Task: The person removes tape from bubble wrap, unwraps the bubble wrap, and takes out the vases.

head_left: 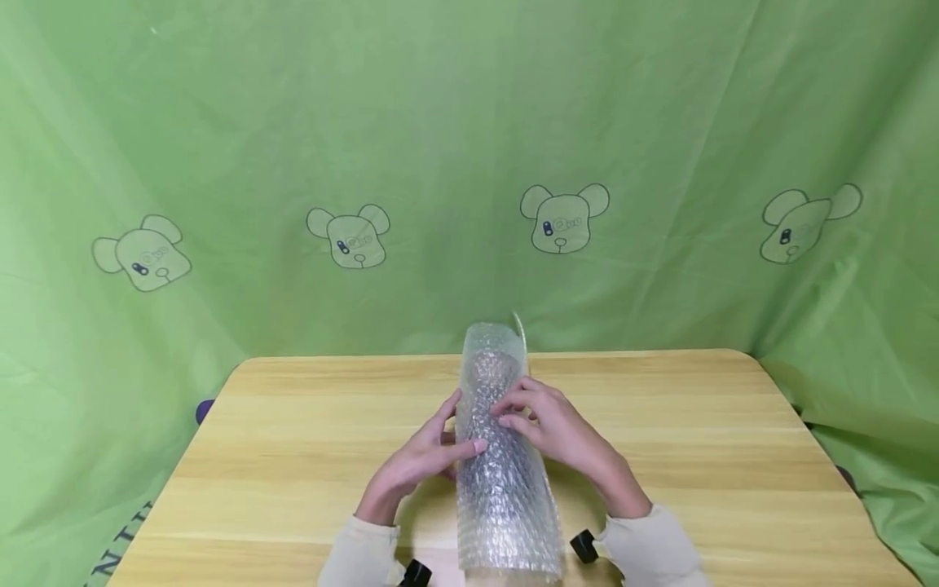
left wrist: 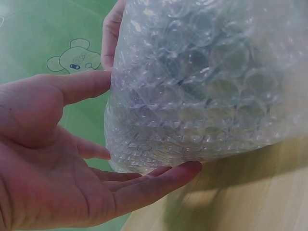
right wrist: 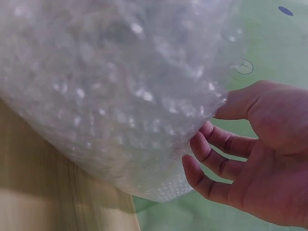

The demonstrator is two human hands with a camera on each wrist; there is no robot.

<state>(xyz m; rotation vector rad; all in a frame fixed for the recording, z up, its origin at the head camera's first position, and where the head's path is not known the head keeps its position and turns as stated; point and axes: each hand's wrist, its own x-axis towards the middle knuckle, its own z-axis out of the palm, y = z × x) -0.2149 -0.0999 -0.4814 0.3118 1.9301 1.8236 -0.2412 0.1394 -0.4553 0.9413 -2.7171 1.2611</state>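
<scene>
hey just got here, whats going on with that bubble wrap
A person is handling a long roll of bubble wrap over a wooden table. The left hand holds its left side, thumb on top, while the fingers of the right hand are at its right edge. The wrap is rolled into a tube shape; what, if anything, is inside is unclear.

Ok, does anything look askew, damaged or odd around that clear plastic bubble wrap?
Slightly: at the far end of the clear plastic bubble wrap, toward the right hand, a thin translucent edge stands apart, so the wrapping looks uneven. I see no spill.
</scene>
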